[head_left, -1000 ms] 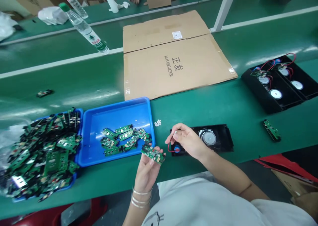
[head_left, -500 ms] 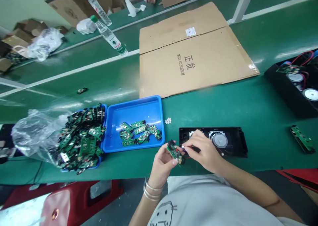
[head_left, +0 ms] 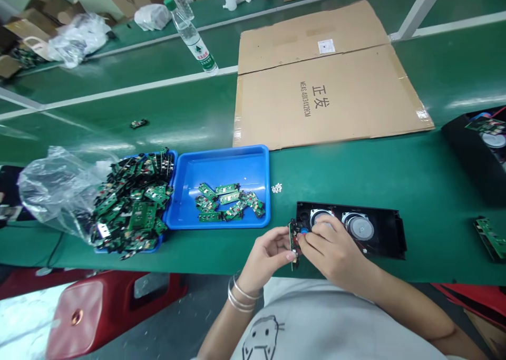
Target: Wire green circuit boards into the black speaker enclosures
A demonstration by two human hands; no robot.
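Holding a board [head_left: 292, 237] on edge in its grip, the left hand [head_left: 269, 253] was just beside the right hand [head_left: 335, 252], whose grip, over the case [head_left: 388, 233], I could not tell

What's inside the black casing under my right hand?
Inside the black casing are two round speakers, one partly covered by your right hand, and a blue part near the left end. What lies directly beneath that hand can't be seen.
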